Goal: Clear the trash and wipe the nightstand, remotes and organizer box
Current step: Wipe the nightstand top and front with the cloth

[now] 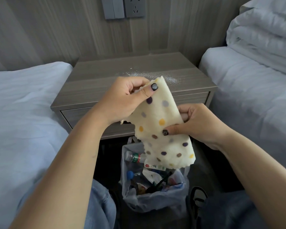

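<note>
A cream cloth with coloured dots (162, 123) hangs in front of the nightstand (106, 80). My left hand (122, 100) pinches its upper corner between thumb and fingers. My right hand (198, 123) grips its right edge lower down, thumb on the front. White powder or crumbs (149, 75) lie scattered on the nightstand's top, just behind the cloth. Below the cloth stands a trash bag (155, 200) on the floor, holding a plastic bottle (134, 157) and wrappers. No remotes or organizer box are in view.
A bed with white sheets (23, 113) flanks the nightstand on the left, another bed with a folded duvet (254, 80) on the right. Wall switches and a socket (122, 9) sit above. My knees in jeans and a dark shoe (198, 195) are beside the bag.
</note>
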Demonstrator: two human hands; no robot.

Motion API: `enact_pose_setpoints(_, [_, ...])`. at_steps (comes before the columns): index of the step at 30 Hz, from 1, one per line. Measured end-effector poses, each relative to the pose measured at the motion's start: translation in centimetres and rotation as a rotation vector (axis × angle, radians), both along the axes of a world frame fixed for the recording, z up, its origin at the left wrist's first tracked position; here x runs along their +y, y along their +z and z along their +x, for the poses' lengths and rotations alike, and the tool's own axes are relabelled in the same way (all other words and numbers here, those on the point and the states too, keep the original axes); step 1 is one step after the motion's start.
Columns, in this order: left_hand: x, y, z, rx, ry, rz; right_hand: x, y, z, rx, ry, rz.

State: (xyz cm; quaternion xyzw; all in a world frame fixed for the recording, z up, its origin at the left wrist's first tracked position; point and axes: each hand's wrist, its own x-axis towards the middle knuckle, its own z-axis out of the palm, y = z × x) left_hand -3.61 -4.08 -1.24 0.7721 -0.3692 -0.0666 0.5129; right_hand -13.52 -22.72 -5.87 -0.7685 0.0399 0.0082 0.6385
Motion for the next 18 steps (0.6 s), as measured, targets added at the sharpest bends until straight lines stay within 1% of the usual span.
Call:
enact_pose_setpoints(3, [0.4,-0.4,0.4,0.017,0.007,-0.011,0.2,0.3,0.0,0.005,-0.025,-0.062])
enact_pose_setpoints(6, [0.4,-0.8,0.4,-0.010,0.028,-0.012,0.4,0.2,-0.1,0.048,0.000,-0.113])
enact_pose_setpoints(8, [0.3,-0.9,0.4,-0.034,0.096,-0.032,0.5,0.0,-0.3,0.097,0.029,-0.163])
enact_pose_setpoints(9, [0.4,-0.7,0.4,-0.040,0.146,-0.050,0.4,-0.1,-0.4,0.121,0.037,-0.219])
enact_pose_setpoints(12, [1.7,-0.8,1.0,-0.029,0.270,-0.073,-0.4,-0.2,-0.4,0.181,0.003,-0.357])
enact_pose_setpoints(15, [3.6,-2.1,2.0,0.039,0.338,0.001,-2.1,0.0,-0.5,0.170,-0.164,-0.367])
enact_pose_setpoints(18, [3.4,-3.4,1.9,0.110,0.354,0.005,-3.4,-0.1,-0.2,0.105,-0.449,-0.291])
